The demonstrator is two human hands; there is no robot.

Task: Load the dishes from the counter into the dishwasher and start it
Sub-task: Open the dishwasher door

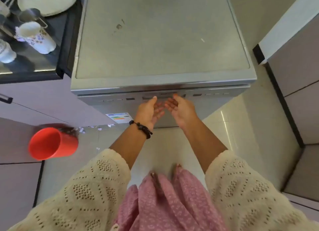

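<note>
A silver freestanding dishwasher [162,40] stands in front of me with its door closed. My left hand [149,111] and my right hand [181,110] reach side by side, palms up, fingers relaxed, to just under the door's handle recess [165,96] in the control strip; neither holds anything. On the dark counter [43,65] at the upper left stand a flowered white mug [35,37], a steel cup [29,15], white plates [48,1] and another white cup [6,51].
A red bucket [51,143] stands on the tiled floor at the left, near scraps of litter [81,129]. Grey cabinets [296,75] flank the right side. An energy label [119,117] is stuck on the dishwasher door.
</note>
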